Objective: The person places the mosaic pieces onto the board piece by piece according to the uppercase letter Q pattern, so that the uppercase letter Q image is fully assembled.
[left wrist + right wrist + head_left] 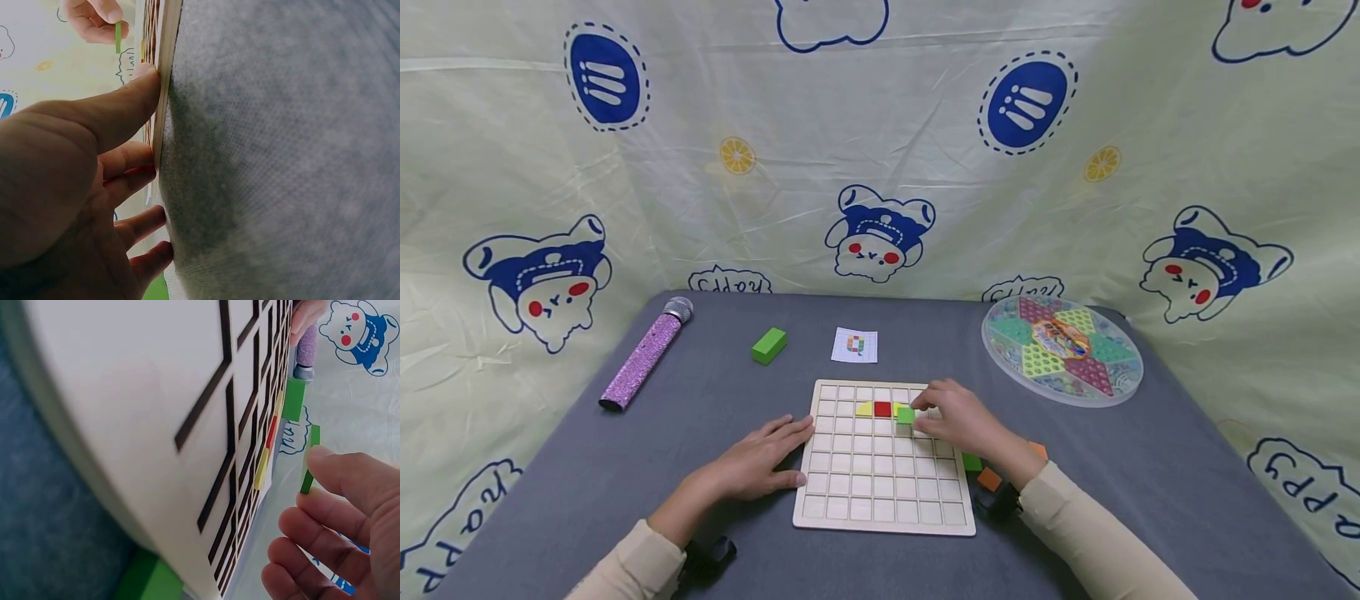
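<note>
A pale wooden grid board point(880, 508) lies on the grey table. Near its far edge sit a red piece point(882, 409) and a yellow piece point(864, 409), with more yellow just right of the red. The right hand point(958, 417) pinches a thin green square point(906, 415) between thumb and finger above the board; the right wrist view shows this green piece point(310, 459) edge-on, raised off the board. Against the board's left edge rests the left hand point(752, 460), fingers extended; in the left wrist view its thumb and fingertips touch the board's side.
A printed card point(854, 345) and a green block point(769, 346) lie beyond the board. At the far left is a pink glittery microphone point(643, 358), at the far right a round game board point(1063, 350). Green point(972, 462) and orange point(989, 479) pieces lie by the right forearm.
</note>
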A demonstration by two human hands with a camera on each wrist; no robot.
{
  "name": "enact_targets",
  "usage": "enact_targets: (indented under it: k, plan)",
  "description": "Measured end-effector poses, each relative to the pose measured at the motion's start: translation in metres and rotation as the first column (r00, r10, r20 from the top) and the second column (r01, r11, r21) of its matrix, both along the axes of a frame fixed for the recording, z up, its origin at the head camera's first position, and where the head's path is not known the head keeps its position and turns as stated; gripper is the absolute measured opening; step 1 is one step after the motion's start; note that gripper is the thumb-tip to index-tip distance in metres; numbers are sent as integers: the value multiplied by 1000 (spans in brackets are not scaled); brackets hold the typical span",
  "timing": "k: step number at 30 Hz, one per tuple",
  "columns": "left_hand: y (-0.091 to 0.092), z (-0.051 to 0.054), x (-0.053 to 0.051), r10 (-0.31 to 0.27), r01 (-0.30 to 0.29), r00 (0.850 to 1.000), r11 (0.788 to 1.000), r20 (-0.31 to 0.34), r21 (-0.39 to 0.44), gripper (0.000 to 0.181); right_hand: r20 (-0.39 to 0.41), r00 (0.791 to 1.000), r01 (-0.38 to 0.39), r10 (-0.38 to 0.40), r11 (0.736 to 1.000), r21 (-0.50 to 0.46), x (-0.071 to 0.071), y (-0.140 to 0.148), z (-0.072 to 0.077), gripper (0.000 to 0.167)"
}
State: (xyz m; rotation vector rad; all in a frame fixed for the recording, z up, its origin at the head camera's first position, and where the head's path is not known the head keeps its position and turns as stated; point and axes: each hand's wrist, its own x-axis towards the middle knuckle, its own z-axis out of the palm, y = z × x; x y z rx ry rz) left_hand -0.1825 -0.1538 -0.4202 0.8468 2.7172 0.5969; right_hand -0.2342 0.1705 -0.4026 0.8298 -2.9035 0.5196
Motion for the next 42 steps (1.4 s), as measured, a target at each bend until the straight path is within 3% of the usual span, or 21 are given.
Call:
enact_targets:
  k: [16, 42]
  plan:
    - [1, 1, 0, 21, -21, 999, 1000, 38, -4, 71, -8, 1000, -26, 27, 999, 47, -5, -6, -9, 21]
    - [1, -1, -1, 24, -24, 999, 1000, 38, -12, 71, -5, 997, -76, 76, 994, 80, -8, -5, -12, 20]
